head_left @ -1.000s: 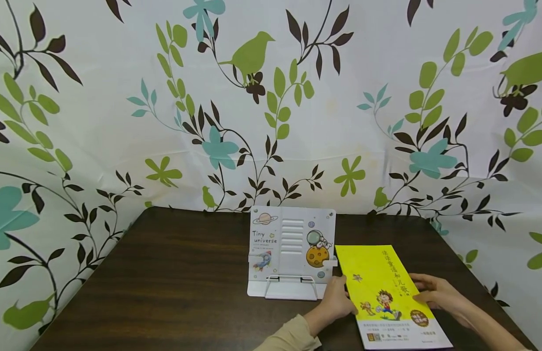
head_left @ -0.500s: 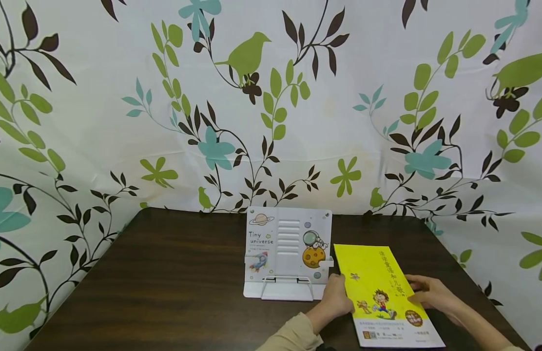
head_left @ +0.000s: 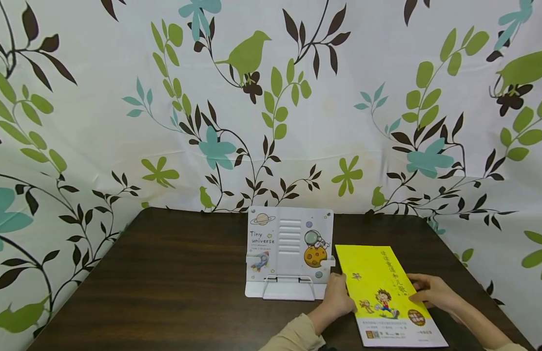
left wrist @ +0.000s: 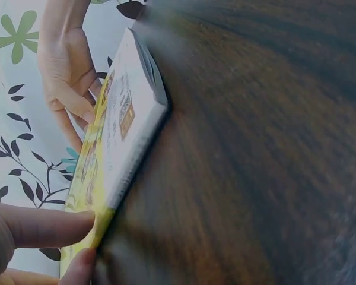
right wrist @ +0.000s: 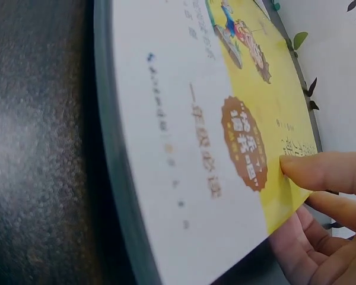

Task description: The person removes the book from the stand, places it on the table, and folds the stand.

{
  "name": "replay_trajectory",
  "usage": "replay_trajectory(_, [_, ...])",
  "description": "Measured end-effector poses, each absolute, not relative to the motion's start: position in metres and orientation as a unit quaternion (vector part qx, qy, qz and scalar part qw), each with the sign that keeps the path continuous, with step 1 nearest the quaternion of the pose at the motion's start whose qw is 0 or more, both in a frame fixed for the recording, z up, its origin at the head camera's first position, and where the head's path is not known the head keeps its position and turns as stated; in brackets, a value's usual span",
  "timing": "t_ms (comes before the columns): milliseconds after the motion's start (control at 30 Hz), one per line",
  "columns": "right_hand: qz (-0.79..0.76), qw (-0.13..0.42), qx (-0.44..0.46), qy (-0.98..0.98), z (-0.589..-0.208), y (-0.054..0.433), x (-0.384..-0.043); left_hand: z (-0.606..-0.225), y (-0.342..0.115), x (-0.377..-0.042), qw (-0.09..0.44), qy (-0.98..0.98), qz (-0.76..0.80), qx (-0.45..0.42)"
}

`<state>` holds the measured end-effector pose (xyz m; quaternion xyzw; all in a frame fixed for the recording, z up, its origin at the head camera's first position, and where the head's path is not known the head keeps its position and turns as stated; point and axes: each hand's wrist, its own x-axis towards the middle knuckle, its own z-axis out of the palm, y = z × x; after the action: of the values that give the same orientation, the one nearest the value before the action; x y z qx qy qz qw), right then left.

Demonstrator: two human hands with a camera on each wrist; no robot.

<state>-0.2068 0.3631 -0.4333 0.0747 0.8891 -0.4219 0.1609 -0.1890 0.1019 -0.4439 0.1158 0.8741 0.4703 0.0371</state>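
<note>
A closed paperback book [head_left: 372, 278], with a yellow cover and a white band along the bottom, lies at the right of the dark table. A cartoon boy and Chinese characters are printed on it. My left hand [head_left: 338, 297] pinches its left edge; in the left wrist view that thumb [left wrist: 53, 227] is on the cover side of the spine. At the opposite edge my right hand [head_left: 433, 292] grips the book, its thumb [right wrist: 320, 169] on the cover and fingers below the edge. Whether the book is slightly raised there, I cannot tell.
A white book stand [head_left: 289, 253] printed "Tiny universe" stands just left of the book, with a wire ledge at its front. The dark wood table [head_left: 165, 292] reaches back to a cloth [head_left: 315, 122] patterned with leaves and birds.
</note>
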Motion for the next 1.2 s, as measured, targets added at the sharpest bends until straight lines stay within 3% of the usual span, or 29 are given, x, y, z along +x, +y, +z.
replay_trajectory(533, [-0.358, 0.14, 0.05, 0.922, -0.42, 0.365, -0.209, -0.442, 0.098, -0.191, 0.053, 0.859, 0.496, 0.112])
replay_trajectory(967, [-0.37, 0.088, -0.007, 0.925, -0.388, 0.334, -0.216, -0.402, 0.076, -0.189, 0.093, 0.818, 0.538, 0.181])
replay_trajectory(1200, [-0.384, 0.07, -0.05, 0.919, -0.375, 0.31, -0.223, -0.385, 0.051, -0.195, 0.049, 0.804, 0.561, 0.193])
